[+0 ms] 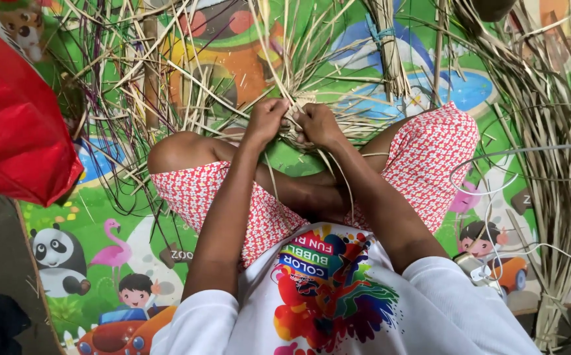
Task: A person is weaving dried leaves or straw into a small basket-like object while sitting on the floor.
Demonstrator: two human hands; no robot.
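Observation:
My left hand [267,119] and my right hand [316,123] are side by side in front of my crossed legs, both closed on thin pale reed strips [292,79] that fan up and outward from a small woven piece [296,135] between them. The woven piece is mostly hidden by my fingers. I sit on a colourful cartoon play mat [101,217], wearing red patterned shorts and a white printed shirt.
A long bundle of dried reeds [555,164] lies along the right side. Darker purple and green strips [111,112] spread at the left. A red plastic bag [13,125] sits at the upper left. White cable and a small device [479,269] rest by my right knee.

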